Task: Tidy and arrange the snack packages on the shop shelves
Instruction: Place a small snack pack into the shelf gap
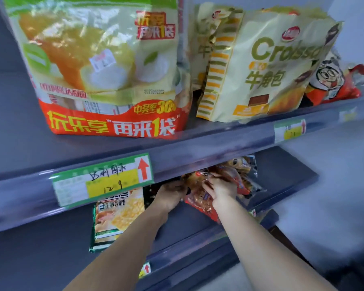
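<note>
Both my hands reach under the upper shelf to a clear, red-trimmed bag of brown pastries (200, 201) on the lower shelf. My left hand (170, 196) grips its left edge, fingers curled. My right hand (220, 187) lies on top of the bag with its fingers curled into the plastic. More clear snack bags (243, 171) are piled just behind it. A green-edged biscuit pack (116, 217) lies flat to the left of my left arm.
The upper shelf carries a large green and red cake bag (105, 66), a pale yellow croissant bag (267, 68) and a red cartoon bag (332, 80). A handwritten price tag (102, 179) sits on the shelf rail (208, 148), which overhangs my hands.
</note>
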{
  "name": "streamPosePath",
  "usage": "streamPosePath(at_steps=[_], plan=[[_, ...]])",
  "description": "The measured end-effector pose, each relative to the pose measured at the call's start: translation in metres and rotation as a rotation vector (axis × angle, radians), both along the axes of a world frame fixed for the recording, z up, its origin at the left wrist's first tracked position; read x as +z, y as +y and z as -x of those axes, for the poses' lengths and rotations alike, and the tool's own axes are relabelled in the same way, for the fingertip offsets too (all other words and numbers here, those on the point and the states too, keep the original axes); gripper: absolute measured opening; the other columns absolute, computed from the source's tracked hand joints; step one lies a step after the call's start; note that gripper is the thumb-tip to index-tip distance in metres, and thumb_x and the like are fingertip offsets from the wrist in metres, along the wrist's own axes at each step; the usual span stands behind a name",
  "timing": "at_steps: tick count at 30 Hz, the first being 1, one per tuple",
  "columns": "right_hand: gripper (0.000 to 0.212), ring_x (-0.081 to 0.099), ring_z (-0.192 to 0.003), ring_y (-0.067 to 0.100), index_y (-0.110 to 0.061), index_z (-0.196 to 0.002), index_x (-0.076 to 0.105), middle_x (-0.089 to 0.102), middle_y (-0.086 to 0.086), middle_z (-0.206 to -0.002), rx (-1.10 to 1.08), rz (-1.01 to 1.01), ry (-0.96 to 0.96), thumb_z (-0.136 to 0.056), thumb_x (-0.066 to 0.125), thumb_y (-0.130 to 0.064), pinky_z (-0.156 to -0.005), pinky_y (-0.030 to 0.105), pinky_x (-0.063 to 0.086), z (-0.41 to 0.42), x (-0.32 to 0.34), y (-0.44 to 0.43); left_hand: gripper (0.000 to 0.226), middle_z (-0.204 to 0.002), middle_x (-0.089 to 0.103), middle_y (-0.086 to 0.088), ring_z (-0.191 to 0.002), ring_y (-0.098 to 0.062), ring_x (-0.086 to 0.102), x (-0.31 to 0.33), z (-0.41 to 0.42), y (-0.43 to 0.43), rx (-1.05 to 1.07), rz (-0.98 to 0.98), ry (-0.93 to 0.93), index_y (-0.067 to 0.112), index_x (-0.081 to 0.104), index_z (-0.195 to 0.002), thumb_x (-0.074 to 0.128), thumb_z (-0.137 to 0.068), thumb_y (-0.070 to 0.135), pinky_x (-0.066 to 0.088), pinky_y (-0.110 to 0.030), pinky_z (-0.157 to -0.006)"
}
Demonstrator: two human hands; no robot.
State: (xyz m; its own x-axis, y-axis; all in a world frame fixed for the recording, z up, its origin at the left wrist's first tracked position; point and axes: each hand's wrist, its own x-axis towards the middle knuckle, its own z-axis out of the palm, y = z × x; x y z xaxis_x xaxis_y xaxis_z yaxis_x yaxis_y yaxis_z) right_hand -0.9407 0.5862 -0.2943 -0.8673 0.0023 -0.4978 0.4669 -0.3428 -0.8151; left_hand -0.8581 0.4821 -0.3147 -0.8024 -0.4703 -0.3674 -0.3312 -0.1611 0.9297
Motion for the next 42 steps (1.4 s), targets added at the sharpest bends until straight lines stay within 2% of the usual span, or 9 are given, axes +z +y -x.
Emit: streamPosePath(at_steps=[3,6,8,11,15,21,28,35,42], plan=[[0.03,0.056,-0.077,0.02,-0.011,-0.074,0.05,0.055,0.009,-0.096,0.077,0.03,-0.01,-0.095,0.042,0.009,-0.086,0.038,0.051,0.022,-0.004,-0.009,0.023,-0.115,0.065,-0.005,-0.097,-0.014,0.055,-0.001,0.003,-0.003,0.061,0.018,-0.01,0.01,0.064,-0.111,0.063,-0.09,0.001,0.042,-0.027,-0.082],[0.027,0.059,-0.079,0.023,-0.009,-0.078,0.049,0.057,0.008,-0.086,0.117,0.001,-0.026,-0.095,0.039,0.011,-0.098,0.042,0.048,0.03,-0.008,-0.017,0.028,-0.115,0.064,-0.006,-0.099,-0.013,0.055,-0.003,-0.002,-0.005,0.146,0.045,-0.023,0.006,0.063,-0.119,0.06,-0.092,0.002,0.045,-0.026,-0.08],[0.022,0.065,-0.085,0.03,-0.004,-0.09,0.056,0.063,0.013,-0.091,0.122,-0.054,0.013,-0.089,0.043,0.014,-0.095,0.043,0.05,0.029,-0.01,-0.022,0.028,-0.113,0.064,-0.005,-0.099,-0.013,0.055,-0.002,-0.005,-0.005,0.2,0.043,-0.029,0.007,0.064,-0.12,0.06,-0.093,0.004,0.047,-0.028,-0.083],[0.026,0.068,-0.086,0.028,-0.016,-0.083,0.056,0.067,0.011,-0.088,0.191,-0.234,0.16,-0.078,0.053,0.009,-0.089,0.042,0.054,0.028,-0.017,-0.029,0.023,-0.107,0.064,-0.004,-0.097,-0.015,0.055,-0.001,-0.013,-0.002,0.308,0.036,-0.027,0.009,0.065,-0.114,0.061,-0.092,0.004,0.047,-0.034,-0.093],[0.023,0.061,-0.06,0.019,-0.02,-0.069,0.059,0.062,0.007,-0.07,0.374,-0.286,0.321,-0.077,0.061,0.001,-0.073,0.041,0.057,0.028,-0.035,-0.047,0.016,-0.097,0.063,-0.005,-0.093,-0.02,0.056,0.01,-0.033,0.002,0.422,0.004,0.006,0.012,0.064,-0.106,0.06,-0.092,0.005,0.049,-0.037,-0.087],[0.018,0.062,-0.072,0.022,-0.022,-0.076,0.067,0.067,0.005,-0.078,0.675,-0.297,0.4,-0.084,0.066,-0.006,-0.074,0.04,0.053,-0.041,-0.006,-0.071,0.012,-0.092,0.064,-0.009,-0.087,-0.023,0.059,0.027,-0.097,-0.011,0.555,0.032,0.031,0.017,0.065,-0.09,0.061,-0.092,0.005,0.052,-0.041,-0.085],[0.02,0.06,-0.069,0.021,-0.02,-0.071,0.067,0.067,0.004,-0.075,0.973,-0.311,0.481,-0.081,0.065,-0.003,-0.07,0.039,0.052,-0.134,-0.004,-0.115,0.007,-0.084,0.063,-0.006,-0.063,-0.012,0.055,0.03,-0.212,-0.04,0.758,0.115,0.001,0.011,0.063,-0.099,0.061,-0.093,0.01,0.045,-0.022,-0.057],[0.02,0.059,-0.067,0.023,-0.021,-0.071,0.066,0.066,-0.001,-0.071,1.175,-0.344,0.656,-0.081,0.06,-0.005,-0.067,0.038,0.052,-0.248,-0.005,-0.177,0.007,-0.083,0.065,-0.001,-0.07,-0.014,0.057,0.028,-0.356,-0.084,0.956,0.245,-0.061,0.017,0.066,-0.095,0.063,-0.092,0.012,0.044,-0.025,-0.064],[0.013,0.057,-0.064,0.019,-0.017,-0.079,0.069,0.066,-0.001,-0.073,1.279,-0.379,0.724,-0.083,0.061,-0.009,-0.064,0.03,0.048,-0.365,-0.017,-0.246,0.019,-0.106,0.069,0.003,-0.098,-0.017,0.064,0.025,-0.493,-0.139,0.996,0.508,-0.375,0.018,0.069,-0.109,0.061,-0.092,0.02,0.047,-0.024,-0.078]])
